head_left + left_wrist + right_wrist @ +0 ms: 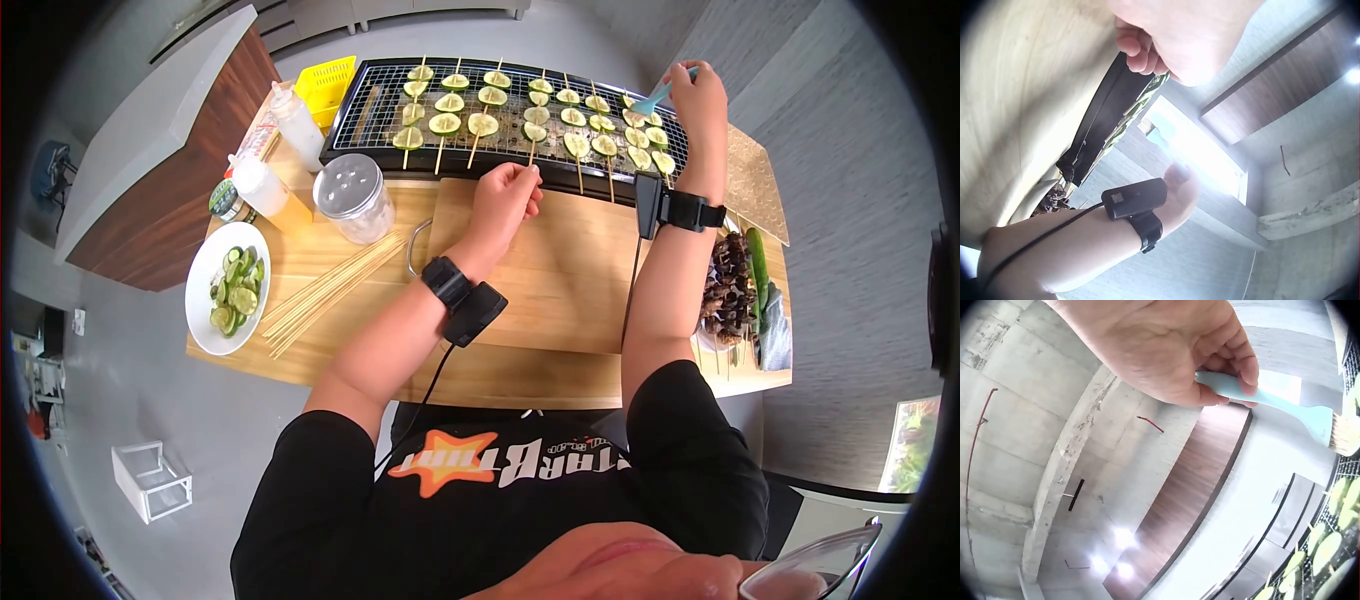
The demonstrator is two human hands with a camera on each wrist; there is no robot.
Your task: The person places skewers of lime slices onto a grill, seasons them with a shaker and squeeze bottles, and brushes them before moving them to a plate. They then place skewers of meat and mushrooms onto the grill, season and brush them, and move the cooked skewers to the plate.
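Observation:
My right hand (697, 105) grips the light-blue handle of a basting brush (1300, 415). Its bristles (1342, 434) are down at the slices on the right end of the grill, in the head view. There, skewers of green-rimmed round slices (483, 124) lie in a row on the wire grill (380, 88). My left hand (500, 208) is at the grill's front edge, fingers curled, and pinches the lower end of a slice skewer (531, 153) between thumb and finger. In the left wrist view, the curled left hand (1179, 40) hides the skewer end.
A wooden board (560, 270) lies before the grill. On the left are squeeze bottles (298, 122), a lidded shaker jar (355, 200), bare bamboo sticks (325, 292) and a white bowl (205, 295) of slices. Dark meat skewers (727, 290) and a cucumber (757, 262) lie on the right.

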